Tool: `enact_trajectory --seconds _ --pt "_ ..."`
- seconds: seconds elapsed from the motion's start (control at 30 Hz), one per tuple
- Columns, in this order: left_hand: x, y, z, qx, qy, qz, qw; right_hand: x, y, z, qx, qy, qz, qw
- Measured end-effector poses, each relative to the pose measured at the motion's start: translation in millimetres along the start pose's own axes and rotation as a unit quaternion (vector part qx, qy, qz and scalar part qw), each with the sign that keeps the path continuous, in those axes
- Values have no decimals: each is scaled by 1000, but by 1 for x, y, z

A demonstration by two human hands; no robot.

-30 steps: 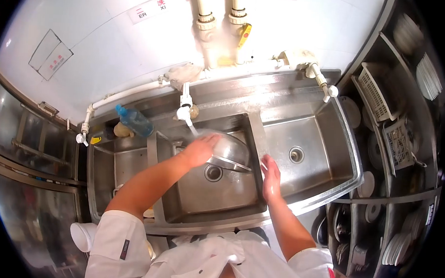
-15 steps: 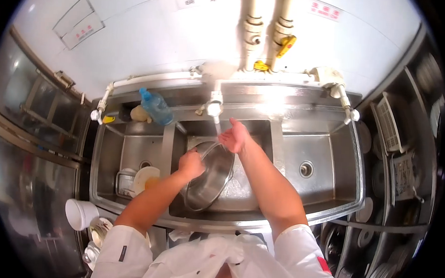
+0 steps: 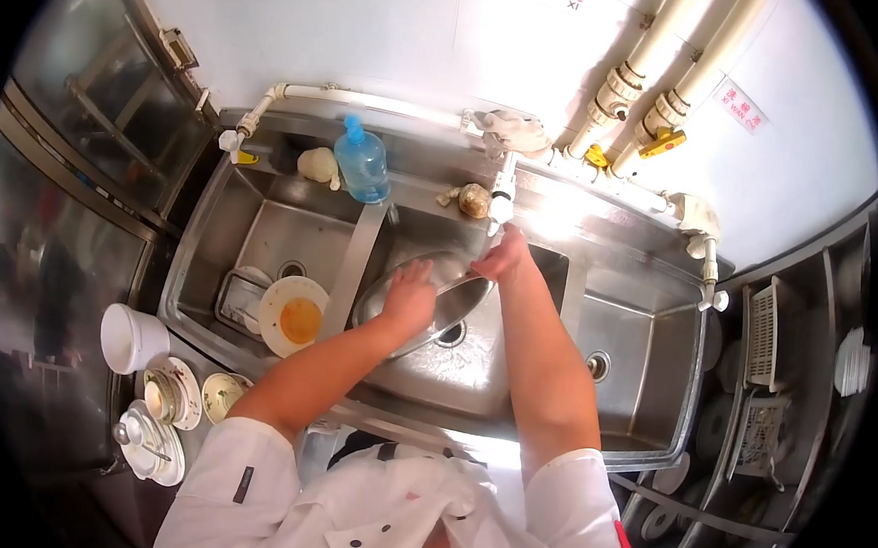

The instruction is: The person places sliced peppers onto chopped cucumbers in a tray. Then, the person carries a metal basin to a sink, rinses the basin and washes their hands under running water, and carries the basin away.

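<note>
A shiny metal basin (image 3: 465, 306) is held tilted in the middle sink (image 3: 454, 387), below the tap (image 3: 501, 203). My right hand (image 3: 501, 259) grips the basin's upper right rim, close under the tap; its fingertips are partly hidden. My left hand (image 3: 411, 297) lies over the basin with fingers outstretched against the metal. In the left sink, a white bowl (image 3: 274, 337) with an orange-yellow patch inside leans on a small rectangular dish (image 3: 234, 299).
A blue plastic bottle (image 3: 363, 165) and a pale lump (image 3: 317, 165) stand on the back ledge. A brownish scrubber-like lump (image 3: 475, 200) sits beside the tap. Stacked dishes (image 3: 147, 442) and a white bucket (image 3: 128, 339) are at left. Shelves with a rack (image 3: 762, 337) stand at right.
The view has shifted and turned. My left hand has gone from the basin's left side to lying over it with fingers outstretched; my right hand now grips the rim. The basin's tilt has changed.
</note>
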State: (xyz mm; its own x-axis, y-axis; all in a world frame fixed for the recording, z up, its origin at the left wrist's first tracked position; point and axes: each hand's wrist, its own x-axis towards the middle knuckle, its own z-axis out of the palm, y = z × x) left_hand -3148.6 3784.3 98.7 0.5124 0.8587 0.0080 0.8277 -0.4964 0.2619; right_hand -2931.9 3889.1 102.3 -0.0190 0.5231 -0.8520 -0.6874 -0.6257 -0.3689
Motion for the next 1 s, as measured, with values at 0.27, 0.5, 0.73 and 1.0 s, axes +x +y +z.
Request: enact_trajectory --seconds 0.27,0.5,0.73,1.0 --pt "35 10 5 52 -13 82 995 -60 -23 7 -22 -82 5 996" --pt "78 32 11 40 -89 208 973 -94 -33 6 11 -136 0 991" --pt "97 61 9 40 -36 453 890 -129 -34 6 -12 -174 -69 982" --pt "105 62 -5 -3 -76 455 887 -133 -38 -2 -30 -184 -80 979"
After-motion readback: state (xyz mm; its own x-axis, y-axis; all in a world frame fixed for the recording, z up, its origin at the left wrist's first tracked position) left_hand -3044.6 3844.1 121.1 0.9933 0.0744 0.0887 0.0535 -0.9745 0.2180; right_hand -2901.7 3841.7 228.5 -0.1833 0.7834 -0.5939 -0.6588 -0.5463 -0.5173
